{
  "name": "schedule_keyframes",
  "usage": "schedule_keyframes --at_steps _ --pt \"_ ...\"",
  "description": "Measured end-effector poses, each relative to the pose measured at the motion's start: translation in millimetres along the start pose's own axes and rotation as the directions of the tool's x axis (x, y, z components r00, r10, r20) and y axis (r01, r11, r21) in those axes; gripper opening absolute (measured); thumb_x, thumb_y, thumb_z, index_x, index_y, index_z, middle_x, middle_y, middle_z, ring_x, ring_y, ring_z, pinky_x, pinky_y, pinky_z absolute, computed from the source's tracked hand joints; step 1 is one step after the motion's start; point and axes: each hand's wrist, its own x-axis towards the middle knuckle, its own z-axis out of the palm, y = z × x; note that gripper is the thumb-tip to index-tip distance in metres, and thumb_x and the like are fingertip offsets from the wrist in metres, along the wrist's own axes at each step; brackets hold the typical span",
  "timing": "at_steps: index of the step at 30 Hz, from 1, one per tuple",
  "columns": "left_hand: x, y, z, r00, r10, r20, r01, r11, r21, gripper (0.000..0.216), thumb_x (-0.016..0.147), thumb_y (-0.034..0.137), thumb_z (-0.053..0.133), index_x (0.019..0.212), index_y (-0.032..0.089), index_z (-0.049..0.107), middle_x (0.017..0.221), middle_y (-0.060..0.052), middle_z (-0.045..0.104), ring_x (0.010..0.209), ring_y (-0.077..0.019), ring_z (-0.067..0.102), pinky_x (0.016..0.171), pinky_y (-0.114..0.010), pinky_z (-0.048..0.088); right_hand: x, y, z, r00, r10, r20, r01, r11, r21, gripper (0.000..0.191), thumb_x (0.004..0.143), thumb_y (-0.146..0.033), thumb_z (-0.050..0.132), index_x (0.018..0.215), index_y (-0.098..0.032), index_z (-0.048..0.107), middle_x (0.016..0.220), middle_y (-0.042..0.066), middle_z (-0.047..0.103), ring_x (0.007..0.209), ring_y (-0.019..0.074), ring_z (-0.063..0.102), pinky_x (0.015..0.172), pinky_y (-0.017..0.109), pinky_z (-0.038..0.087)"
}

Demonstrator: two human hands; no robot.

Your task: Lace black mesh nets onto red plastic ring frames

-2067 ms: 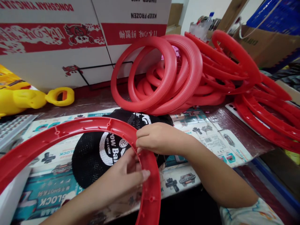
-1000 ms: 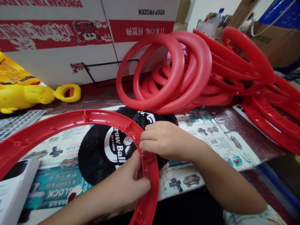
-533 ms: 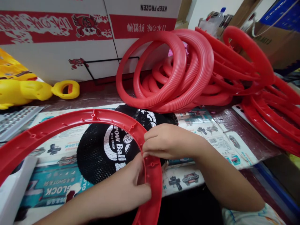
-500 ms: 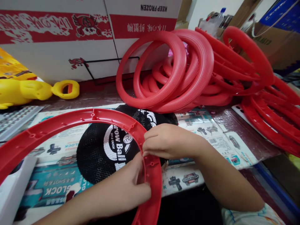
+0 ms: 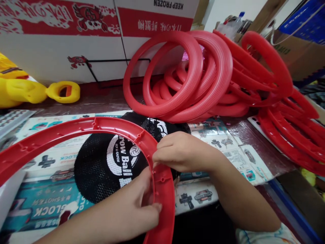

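Note:
A large red plastic ring half (image 5: 162,198), its hollow side with small pegs facing up, spans the left and middle of the view. My left hand (image 5: 138,206) is closed around its near right section, thumb over the channel and fingers at the inner edge. My right hand (image 5: 181,152) is pinched at the channel just above, pressing into it; whatever its fingertips hold is hidden. Beneath the ring lies a round black mesh net (image 5: 93,169) with white "Throw Ball" lettering, partly covered by the ring and my hands.
Smooth red rings (image 5: 189,84) are piled behind, with more red ring parts (image 5: 269,74) at right. A white carton (image 5: 99,51) stands at the back. Yellow plastic toys (image 5: 63,92) lie far left. Printed cardboard (image 5: 56,193) covers the worktop, and a white tray (image 5: 15,122) sits left.
The view has shifted slightly, so the surroundings appear a little displaced. Both hands stay at the same part of the ring, with the right fingers still pinched at the channel.

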Motion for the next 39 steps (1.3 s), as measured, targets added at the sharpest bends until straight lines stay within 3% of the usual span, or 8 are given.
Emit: schedule_keyframes --at_steps 7,12,17,20,25,30,35,39 --pt "5 13 8 1.0 -0.012 -0.014 0.01 0.994 -0.11 0.066 0.073 0.005 0.05 0.135 0.023 0.036 0.111 -0.004 0.061 0.098 -0.0192 0.059 0.071 -0.023 0.047 -1 -5 -7 0.996 0.036 0.077 -0.035 0.999 -0.016 0.022 0.089 -0.008 0.048 0.094 -0.012 0.069 0.086 0.004 0.067 0.077 0.0129 0.055 0.068 0.022 0.042" --pt "7 16 7 0.998 -0.051 -0.037 0.049 0.998 -0.041 0.062 0.074 0.008 0.052 0.133 0.021 0.038 0.107 -0.004 0.062 0.094 -0.0186 0.06 0.075 -0.026 0.048 2 -14 -10 0.977 0.097 0.188 -0.093 0.995 -0.033 0.021 0.092 -0.015 0.048 0.092 -0.01 0.069 0.09 0.006 0.068 0.08 0.0152 0.056 0.073 0.026 0.044" --pt "6 18 4 0.996 -0.07 -0.063 0.073 0.996 0.051 0.061 0.073 0.008 0.051 0.131 0.021 0.039 0.111 -0.005 0.061 0.097 -0.0197 0.06 0.079 -0.029 0.049 8 -19 -8 0.928 0.238 0.288 -0.255 0.967 0.024 0.014 0.088 -0.02 0.059 0.084 -0.011 0.068 0.081 0.004 0.067 0.076 0.0154 0.059 0.069 0.025 0.044" --pt "8 12 3 0.993 -0.094 -0.076 0.1 0.992 0.082 0.056 0.074 0.013 0.053 0.128 0.021 0.041 0.1 -0.002 0.063 0.088 -0.0177 0.061 0.077 -0.029 0.049 8 -17 -7 0.94 0.232 0.249 -0.254 0.965 0.059 0.014 0.087 -0.011 0.056 0.081 -0.012 0.069 0.08 0.004 0.067 0.075 0.0132 0.058 0.067 0.023 0.043" --pt "6 -4 -5 0.996 -0.027 -0.08 0.039 0.988 0.148 0.061 0.074 0.023 0.06 0.132 0.021 0.043 0.103 -0.005 0.064 0.091 -0.0214 0.061 0.082 -0.031 0.05 3 -7 -4 0.995 0.053 0.086 -0.071 0.974 0.214 0.022 0.089 -0.008 0.05 0.079 -0.013 0.069 0.072 0.001 0.063 0.069 0.0095 0.054 0.065 0.02 0.042" --pt "0 -10 -12 0.997 -0.024 -0.07 0.038 0.978 0.205 0.067 0.075 0.026 0.06 0.138 0.021 0.039 0.086 -0.001 0.064 0.087 -0.0219 0.06 0.081 -0.033 0.05 3 -2 2 0.993 -0.005 -0.114 0.03 0.975 0.22 0.02 0.086 -0.005 0.051 0.076 -0.01 0.068 0.069 0.001 0.06 0.065 0.0081 0.051 0.061 0.018 0.04" --pt "-9 -3 -10 0.997 0.026 -0.078 -0.023 0.999 0.039 0.056 0.077 0.024 0.061 0.131 0.021 0.049 0.071 0.001 0.061 0.082 -0.0227 0.061 0.08 -0.032 0.05 4 -2 4 0.994 0.035 -0.104 -0.004 0.958 0.287 0.022 0.09 -0.01 0.049 0.076 -0.012 0.066 0.072 0.001 0.063 0.067 0.0076 0.056 0.065 0.018 0.042" --pt "-13 0 -7 0.996 -0.02 -0.084 0.017 0.999 -0.041 0.056 0.076 0.023 0.063 0.13 0.026 0.05 0.068 0.001 0.06 0.077 -0.0226 0.062 0.078 -0.032 0.051 3 0 6 0.991 0.068 -0.117 -0.024 0.939 0.344 0.019 0.089 -0.01 0.052 0.076 -0.011 0.067 0.073 0.002 0.067 0.068 0.0076 0.059 0.066 0.017 0.042"
